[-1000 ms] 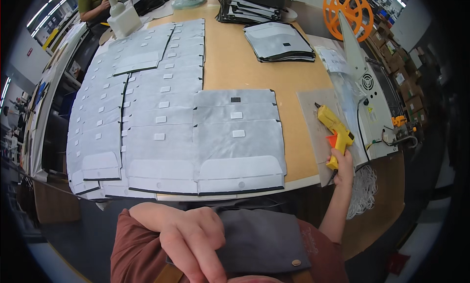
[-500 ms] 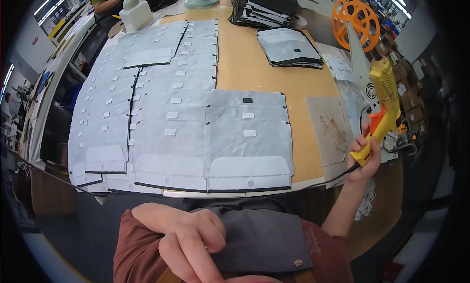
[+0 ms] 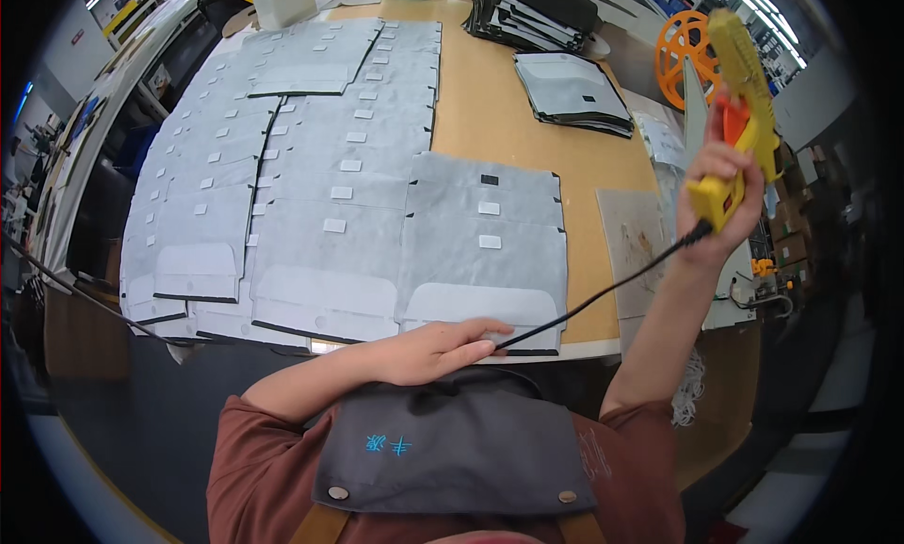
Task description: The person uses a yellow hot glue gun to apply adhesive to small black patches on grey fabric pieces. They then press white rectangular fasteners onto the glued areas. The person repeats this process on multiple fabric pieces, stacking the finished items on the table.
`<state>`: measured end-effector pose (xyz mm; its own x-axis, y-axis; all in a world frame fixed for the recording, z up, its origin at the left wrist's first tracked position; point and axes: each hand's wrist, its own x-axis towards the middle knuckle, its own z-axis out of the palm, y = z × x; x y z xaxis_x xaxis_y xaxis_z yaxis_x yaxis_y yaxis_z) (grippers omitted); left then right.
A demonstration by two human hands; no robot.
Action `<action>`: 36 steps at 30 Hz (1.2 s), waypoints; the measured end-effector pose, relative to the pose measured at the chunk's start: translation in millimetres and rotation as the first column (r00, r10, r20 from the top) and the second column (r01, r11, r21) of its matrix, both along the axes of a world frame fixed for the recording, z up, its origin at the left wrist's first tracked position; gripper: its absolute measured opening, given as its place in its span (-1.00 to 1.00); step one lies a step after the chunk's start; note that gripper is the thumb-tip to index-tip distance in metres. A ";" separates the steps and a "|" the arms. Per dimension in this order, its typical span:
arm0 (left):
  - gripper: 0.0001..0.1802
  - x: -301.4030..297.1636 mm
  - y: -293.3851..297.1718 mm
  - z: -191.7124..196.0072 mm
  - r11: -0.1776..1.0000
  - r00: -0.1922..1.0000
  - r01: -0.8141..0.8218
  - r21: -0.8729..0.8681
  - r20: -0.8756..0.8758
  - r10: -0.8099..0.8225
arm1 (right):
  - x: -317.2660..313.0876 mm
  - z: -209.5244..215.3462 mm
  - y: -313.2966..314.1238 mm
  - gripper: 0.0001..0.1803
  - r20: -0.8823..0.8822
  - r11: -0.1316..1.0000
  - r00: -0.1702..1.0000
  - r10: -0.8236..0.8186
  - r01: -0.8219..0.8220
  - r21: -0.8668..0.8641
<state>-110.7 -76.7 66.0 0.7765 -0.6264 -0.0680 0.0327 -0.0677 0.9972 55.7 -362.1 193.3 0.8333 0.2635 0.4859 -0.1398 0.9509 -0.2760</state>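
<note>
One glue gun (image 3: 736, 120) in right grip (image 3: 720, 191)

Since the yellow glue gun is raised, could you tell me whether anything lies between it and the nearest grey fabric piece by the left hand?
Nothing visible does. The yellow glue gun is held up in the right hand; only its black cord runs down to the left hand at the grey fabric piece.

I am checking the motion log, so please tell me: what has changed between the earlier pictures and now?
The right hand took the yellow glue gun off the table a second ago and has raised it high, its black cord trailing down. The left hand moved from the lap to the near table edge, touching the nearest grey sheet. The rows of grey sheets and the orange spool stayed put.
</note>
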 end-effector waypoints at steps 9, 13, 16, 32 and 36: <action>-0.65 10.3 100.7 50.3 0.957 0.983 0.156 0.244 -0.131 -0.127 | 38.5 -14.5 -43.6 -0.43 0.135 0.729 0.973 -0.185 0.228 -0.645; -0.76 35.5 99.6 38.1 0.933 0.954 0.300 0.198 -0.035 -0.299 | 12.2 -61.2 -26.4 -0.38 0.126 0.457 0.925 -0.359 0.292 -0.840; -0.78 72.6 90.8 6.1 0.904 0.960 0.121 0.411 0.184 -0.212 | 1.3 -80.4 -5.1 -0.35 0.106 0.364 0.975 -0.196 0.172 -0.915; -0.53 132.5 74.1 -71.3 0.572 0.557 -0.651 0.500 0.826 -0.089 | 27.3 -124.1 20.1 -0.37 -0.110 0.103 0.994 0.013 -0.111 -0.988; -0.51 134.3 74.6 -68.4 0.568 0.568 -0.641 0.517 0.817 -0.103 | 27.2 -125.3 20.9 -0.38 -0.117 0.100 0.993 -0.017 -0.115 -0.988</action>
